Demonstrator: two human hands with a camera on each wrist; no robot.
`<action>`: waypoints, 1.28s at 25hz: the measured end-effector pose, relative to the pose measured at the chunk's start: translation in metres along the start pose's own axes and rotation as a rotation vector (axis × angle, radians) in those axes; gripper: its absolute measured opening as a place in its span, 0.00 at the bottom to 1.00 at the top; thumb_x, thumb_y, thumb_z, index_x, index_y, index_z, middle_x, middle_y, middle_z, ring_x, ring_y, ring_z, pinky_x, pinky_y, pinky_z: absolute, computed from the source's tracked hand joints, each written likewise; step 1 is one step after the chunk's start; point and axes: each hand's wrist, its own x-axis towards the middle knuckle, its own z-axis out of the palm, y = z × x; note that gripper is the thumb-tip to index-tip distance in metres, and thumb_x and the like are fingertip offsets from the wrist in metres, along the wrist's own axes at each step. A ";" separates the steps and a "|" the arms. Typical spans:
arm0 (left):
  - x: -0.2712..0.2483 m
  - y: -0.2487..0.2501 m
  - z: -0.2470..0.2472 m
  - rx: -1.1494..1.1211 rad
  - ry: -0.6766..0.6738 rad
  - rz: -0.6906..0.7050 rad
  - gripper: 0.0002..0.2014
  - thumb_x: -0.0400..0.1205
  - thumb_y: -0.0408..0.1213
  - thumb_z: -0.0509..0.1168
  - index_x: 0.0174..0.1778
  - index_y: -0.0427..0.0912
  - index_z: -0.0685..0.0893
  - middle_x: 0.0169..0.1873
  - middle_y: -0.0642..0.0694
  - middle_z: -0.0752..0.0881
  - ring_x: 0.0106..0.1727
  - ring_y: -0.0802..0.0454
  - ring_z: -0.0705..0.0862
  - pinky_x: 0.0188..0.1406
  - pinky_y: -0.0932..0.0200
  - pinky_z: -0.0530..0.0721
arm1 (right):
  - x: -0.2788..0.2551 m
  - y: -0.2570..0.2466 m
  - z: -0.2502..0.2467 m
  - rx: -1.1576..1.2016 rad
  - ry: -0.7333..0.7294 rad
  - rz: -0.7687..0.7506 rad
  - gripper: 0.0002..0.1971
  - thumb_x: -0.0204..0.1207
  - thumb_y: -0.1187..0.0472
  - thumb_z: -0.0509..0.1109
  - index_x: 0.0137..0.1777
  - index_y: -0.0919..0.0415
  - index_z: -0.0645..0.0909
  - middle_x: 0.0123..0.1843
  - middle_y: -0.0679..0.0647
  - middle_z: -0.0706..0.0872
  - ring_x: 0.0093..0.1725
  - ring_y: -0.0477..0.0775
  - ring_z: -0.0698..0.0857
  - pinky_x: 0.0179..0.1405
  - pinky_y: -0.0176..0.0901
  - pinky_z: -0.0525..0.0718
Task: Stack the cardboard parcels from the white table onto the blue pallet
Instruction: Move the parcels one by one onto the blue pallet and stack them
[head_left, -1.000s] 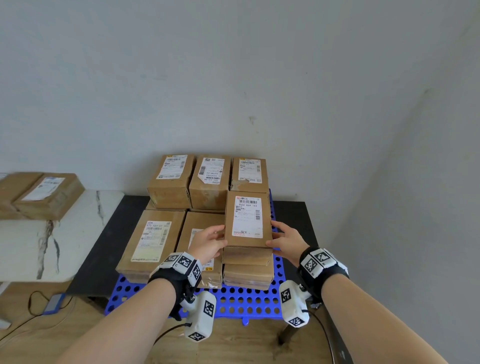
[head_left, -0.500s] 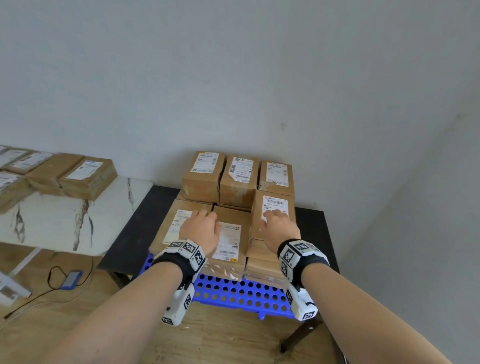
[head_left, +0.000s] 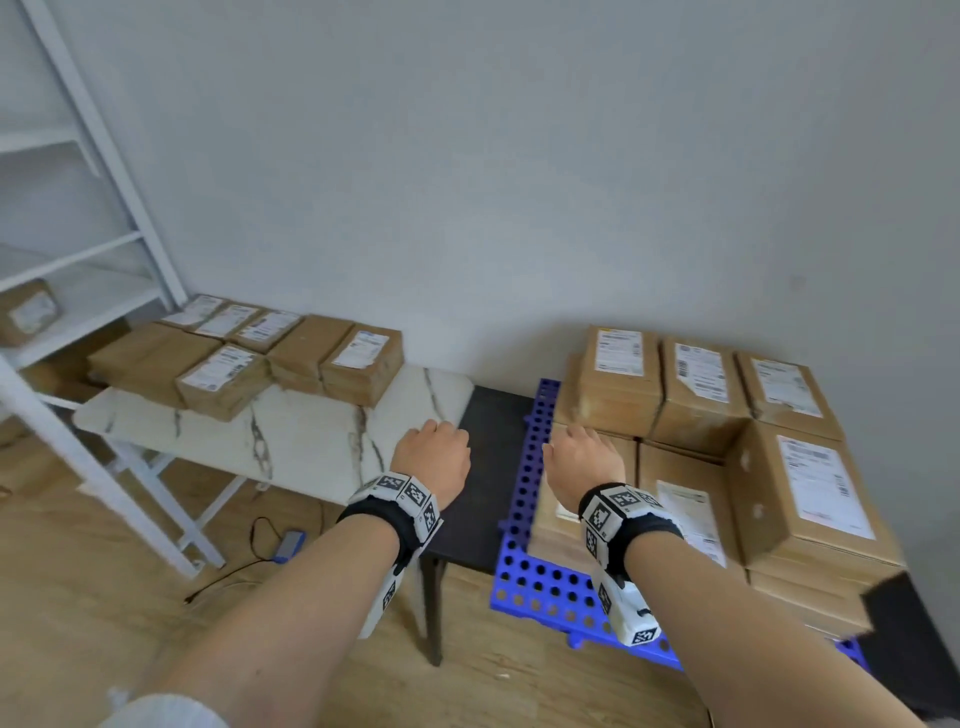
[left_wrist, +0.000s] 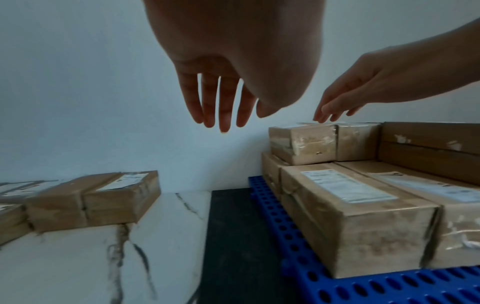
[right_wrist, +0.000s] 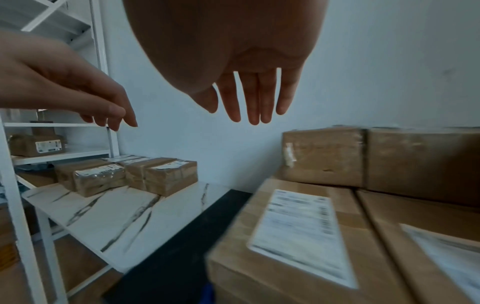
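Several brown cardboard parcels (head_left: 358, 364) with white labels lie at the back of the white marble table (head_left: 311, 441) on the left. On the right, the blue pallet (head_left: 524, 499) carries stacked parcels (head_left: 623, 384), with a taller stack (head_left: 810, 493) at its front right. My left hand (head_left: 431, 454) hovers over the table's right end, fingers straight and empty (left_wrist: 221, 102). My right hand (head_left: 584, 457) hangs over the pallet's left front parcel, fingers extended and holding nothing (right_wrist: 254, 98). Neither hand touches a parcel.
The pallet rests on a black table (head_left: 488, 467) butted against the white one. A white shelf rack (head_left: 130, 260) stands at far left with a parcel (head_left: 28, 317) on it. A cable and a small device (head_left: 288, 543) lie on the wooden floor.
Both hands let go of the parcel set on the front right stack and swung left, empty. The head view turned left, bringing the white table and the rack into sight.
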 end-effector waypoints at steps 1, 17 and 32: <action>-0.001 -0.024 0.002 0.014 -0.008 0.000 0.15 0.87 0.41 0.48 0.61 0.42 0.77 0.60 0.43 0.80 0.63 0.43 0.76 0.57 0.49 0.74 | 0.010 -0.025 0.004 0.000 -0.004 -0.010 0.17 0.85 0.55 0.50 0.65 0.61 0.74 0.64 0.59 0.80 0.65 0.61 0.78 0.66 0.53 0.74; 0.103 -0.280 0.078 -0.018 -0.167 -0.136 0.16 0.88 0.41 0.46 0.65 0.41 0.74 0.64 0.42 0.77 0.66 0.44 0.74 0.60 0.51 0.76 | 0.219 -0.234 0.078 0.048 -0.162 -0.151 0.19 0.86 0.54 0.46 0.64 0.62 0.74 0.63 0.58 0.80 0.62 0.60 0.79 0.63 0.51 0.74; 0.222 -0.379 0.166 -0.693 -0.426 -0.342 0.27 0.87 0.40 0.52 0.83 0.47 0.55 0.65 0.39 0.82 0.50 0.47 0.80 0.59 0.48 0.80 | 0.372 -0.263 0.163 0.683 -0.472 0.383 0.30 0.82 0.51 0.62 0.79 0.61 0.59 0.76 0.60 0.73 0.71 0.61 0.76 0.67 0.51 0.76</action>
